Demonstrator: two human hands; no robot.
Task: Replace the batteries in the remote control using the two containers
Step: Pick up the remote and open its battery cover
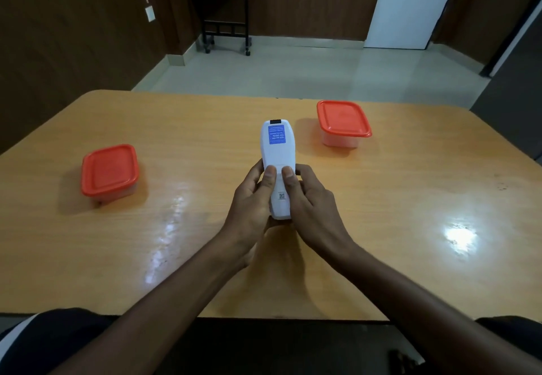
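Observation:
A white remote control (275, 151) lies back side up over the middle of the table, a blue label near its far end. My left hand (252, 201) and my right hand (308, 198) both grip its near half, with the two thumbs pressed side by side on the battery cover. A container with an orange lid (109, 170) stands to the left, lid on. A second container with an orange lid (342, 119) stands at the far right, also closed. No batteries are visible.
The wooden table (410, 198) is glossy, with light glare at right and centre-left. Its near edge runs just above my lap. Beyond it lie a tiled floor, a black wheeled stand (225, 8) by the wall, and a white door.

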